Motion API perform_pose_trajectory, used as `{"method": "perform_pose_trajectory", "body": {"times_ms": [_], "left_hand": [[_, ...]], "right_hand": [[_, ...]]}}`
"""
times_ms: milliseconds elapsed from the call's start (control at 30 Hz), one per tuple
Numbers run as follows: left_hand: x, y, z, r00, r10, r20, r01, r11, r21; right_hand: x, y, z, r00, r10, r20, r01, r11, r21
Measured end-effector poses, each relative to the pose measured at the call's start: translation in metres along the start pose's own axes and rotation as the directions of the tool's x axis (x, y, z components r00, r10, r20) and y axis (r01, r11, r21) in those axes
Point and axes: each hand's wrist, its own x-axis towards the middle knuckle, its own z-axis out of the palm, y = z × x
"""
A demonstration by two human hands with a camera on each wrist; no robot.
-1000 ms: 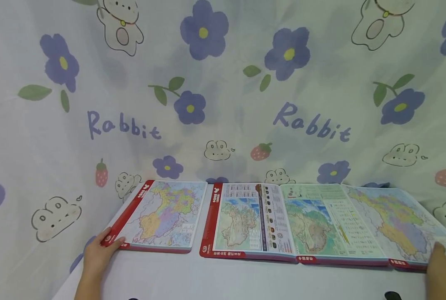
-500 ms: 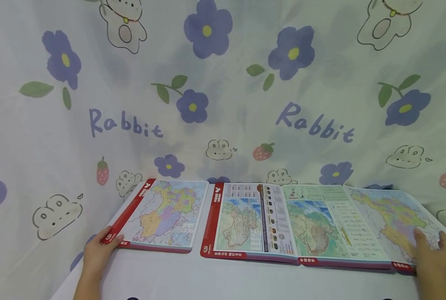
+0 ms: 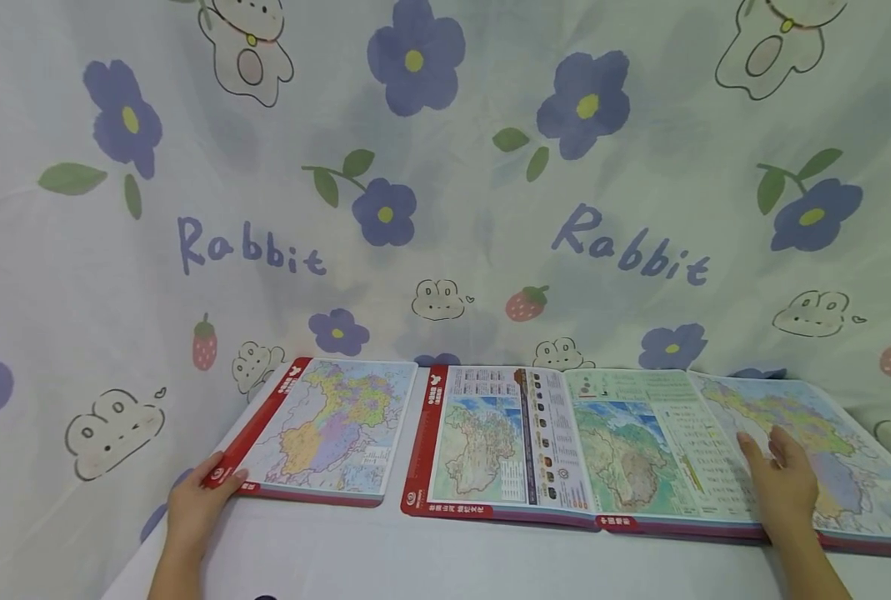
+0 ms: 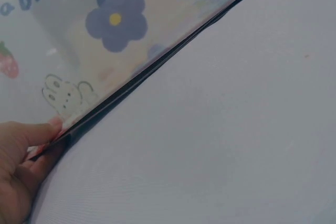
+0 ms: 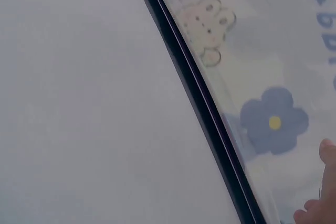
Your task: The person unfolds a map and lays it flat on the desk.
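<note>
My left hand (image 3: 197, 500) pinches the near left corner of the left map (image 3: 332, 425), probably to steady it on the surface (image 3: 490, 562), while my right hand (image 3: 786, 483), fingers loose and gripping nothing, is over the three map panels (image 3: 628, 458) at right

Tabletop (image 3: 430, 560) passable before maps (image 3: 483, 450), cloth (image 3: 475, 233) blocking behind

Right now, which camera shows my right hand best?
The head view, because it shows the right hand with its wrist, thumb and fingers, in front of the colourful maps. The right wrist view catches only bits of it at the lower right edge. The left wrist view doesn't show it at all.
</note>
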Motion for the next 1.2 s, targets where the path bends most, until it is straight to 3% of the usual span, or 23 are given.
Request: {"method": "perform_pose_trajectory", "body": {"times_ms": [233,567,967,1200], "left_hand": [[-0.001,0.001,-0.001,1.0,-0.007,-0.006,0.007,1.0,0.001],[-0.002,0.003,0.001,1.0,0.009,-0.003,-0.009,1.0,0.003],[-0.001,0.001,0.0,1.0,0.011,-0.011,-0.01,1.0,0.023],[-0.002,0.0,0.0,1.0,0.022,-0.01,-0.022,1.0,0.018]], "right_hand": [[-0.019,-0.017,0.025,0.986,-0.118,0.12,0.122,0.992,-0.026],[-0.04,-0.037,0.057,0.937,-0.253,0.241,0.253,0.967,0.033],[-0.061,-0.07,0.1,0.873,-0.343,0.347,0.317,0.939,0.131],[-0.071,-0.085,0.127,0.864,-0.323,0.386,0.285,0.946,0.153]]}}
